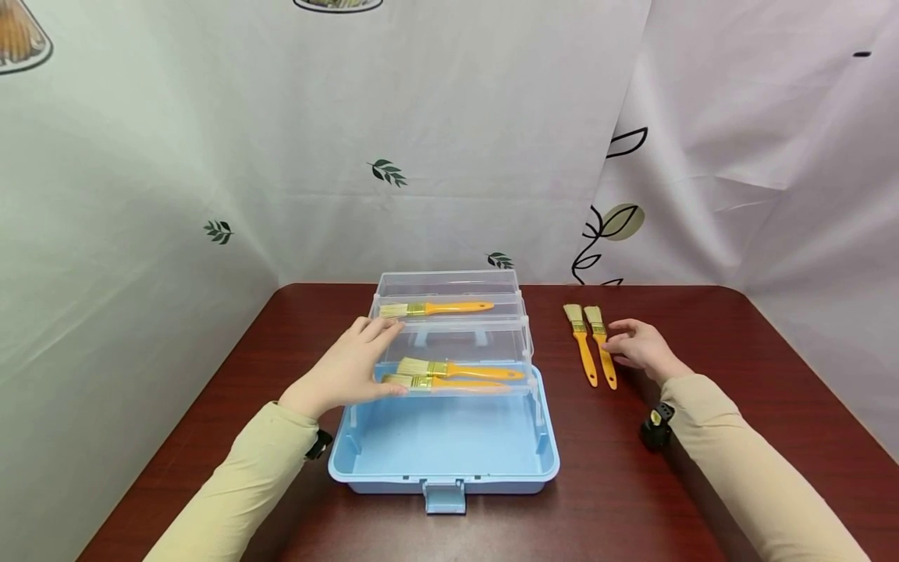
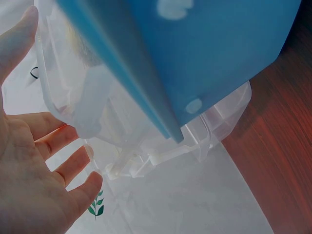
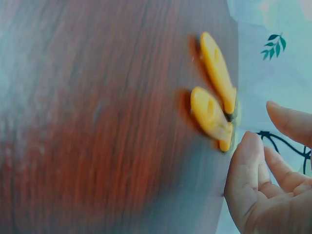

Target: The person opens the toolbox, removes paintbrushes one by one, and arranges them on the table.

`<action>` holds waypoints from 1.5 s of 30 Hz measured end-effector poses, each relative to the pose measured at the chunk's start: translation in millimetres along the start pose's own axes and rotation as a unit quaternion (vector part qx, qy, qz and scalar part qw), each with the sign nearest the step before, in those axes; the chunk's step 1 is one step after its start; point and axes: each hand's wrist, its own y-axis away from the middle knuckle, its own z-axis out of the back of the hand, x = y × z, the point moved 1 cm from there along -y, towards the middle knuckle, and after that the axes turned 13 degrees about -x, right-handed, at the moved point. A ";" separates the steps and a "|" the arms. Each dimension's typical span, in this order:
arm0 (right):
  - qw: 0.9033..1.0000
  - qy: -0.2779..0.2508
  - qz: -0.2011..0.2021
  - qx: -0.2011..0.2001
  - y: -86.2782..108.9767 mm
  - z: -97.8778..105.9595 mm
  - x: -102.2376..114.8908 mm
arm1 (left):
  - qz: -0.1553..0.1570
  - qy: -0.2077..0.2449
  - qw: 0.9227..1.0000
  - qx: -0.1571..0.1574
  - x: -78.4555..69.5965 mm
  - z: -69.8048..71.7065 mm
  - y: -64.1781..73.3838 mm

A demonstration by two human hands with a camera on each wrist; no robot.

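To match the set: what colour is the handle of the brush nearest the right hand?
The handle is yellow-orange; the head view shows it best.

Long pale-yellow fabric sleeve (image 1: 246, 476) on left, kinda beige fabric sleeve (image 1: 751, 460) on right. Small black wrist gadget (image 1: 319, 444) left; chunky black wrist gadget (image 1: 655, 434) right, yellowish spot (image 1: 656, 417).

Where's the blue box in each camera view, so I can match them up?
Head: the blue box stands just below centre.
Left wrist: it fills the upper middle, reaching rightward.
Right wrist: it is not in view.
Shared landmark: the dark red table, visible in all three views.
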 end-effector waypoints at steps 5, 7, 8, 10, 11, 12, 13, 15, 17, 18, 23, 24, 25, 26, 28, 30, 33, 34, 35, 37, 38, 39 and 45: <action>1.000 -0.019 -0.007 0.012 3.7 -2.0 4.9 | 0.001 -0.001 1.000 0.000 0.5 -0.6 -0.2; 0.999 -0.027 -0.011 0.016 5.4 -2.8 6.2 | 0.000 -0.002 1.000 0.000 0.7 -0.7 -0.1; 0.999 -0.030 -0.012 0.019 6.5 -3.1 6.7 | 0.001 -0.002 1.000 0.000 0.8 -0.6 0.0; 0.999 -0.035 -0.013 0.025 8.2 -3.8 7.3 | 0.000 -0.002 1.000 0.000 1.0 -0.7 0.2; 0.999 -0.037 -0.011 0.029 8.7 -4.4 7.4 | 0.000 -0.002 1.000 0.000 1.1 -0.7 0.2; 0.999 -0.040 -0.009 0.033 9.5 -5.0 7.5 | 0.000 -0.002 1.000 0.000 1.1 -0.7 0.3; 0.998 -0.041 -0.005 0.037 10.3 -5.4 7.7 | 0.000 -0.002 1.000 -0.001 1.2 -0.8 0.3; 0.998 -0.052 0.000 0.047 12.1 -6.7 8.2 | -0.001 -0.002 1.000 -0.001 1.2 -0.9 0.1; 0.996 -0.065 0.005 0.057 13.8 -8.9 9.4 | -0.001 -0.003 1.000 -0.002 1.2 -1.1 0.1; 0.995 -0.072 0.006 0.062 14.9 -10.0 10.2 | -0.002 -0.003 1.000 -0.002 1.2 -1.2 0.0; 0.993 -0.088 0.010 0.079 17.8 -15.5 13.8 | -0.002 -0.003 1.000 -0.003 1.0 -1.4 -0.2; 0.993 -0.087 0.012 0.081 18.2 -16.6 14.5 | -0.001 -0.003 1.000 -0.003 0.9 -1.4 -0.2; 0.993 -0.084 0.014 0.083 18.8 -17.8 15.3 | -0.001 -0.003 1.000 -0.003 0.9 -1.3 -0.2; 0.993 -0.081 0.017 0.085 19.7 -19.0 16.5 | -0.001 -0.003 1.000 -0.002 0.8 -1.3 -0.2; 0.993 -0.075 0.022 0.089 21.8 -21.5 19.5 | 0.000 -0.003 1.000 -0.002 0.7 -1.2 -0.2; 0.992 -0.076 0.026 0.095 23.6 -23.4 22.0 | 0.000 -0.003 1.000 -0.002 0.7 -1.1 -0.3; 0.990 -0.081 0.034 0.108 25.7 -25.7 25.6 | 0.000 -0.003 1.000 -0.001 1.1 -1.3 -0.4; 0.989 -0.085 0.035 0.113 26.2 -26.3 26.7 | -0.001 -0.004 1.000 -0.001 1.3 -1.4 -0.4; 0.989 -0.088 0.037 0.117 26.6 -26.9 27.9 | -0.003 -0.004 1.000 -0.001 1.5 -1.5 -0.5; 0.987 -0.092 0.037 0.123 27.3 -27.9 31.0 | -0.005 -0.006 1.000 -0.001 1.9 -1.6 -0.7; 0.987 -0.093 0.037 0.125 27.4 -28.5 32.5 | -0.007 -0.007 1.000 -0.001 2.0 -1.6 -0.7; 0.987 -0.094 0.037 0.127 27.9 -29.2 34.4 | -0.007 -0.006 1.000 -0.001 2.0 -1.6 -0.8; 0.984 -0.099 0.039 0.140 30.7 -33.8 44.7 | -0.004 -0.005 1.000 0.002 2.1 -1.0 -0.8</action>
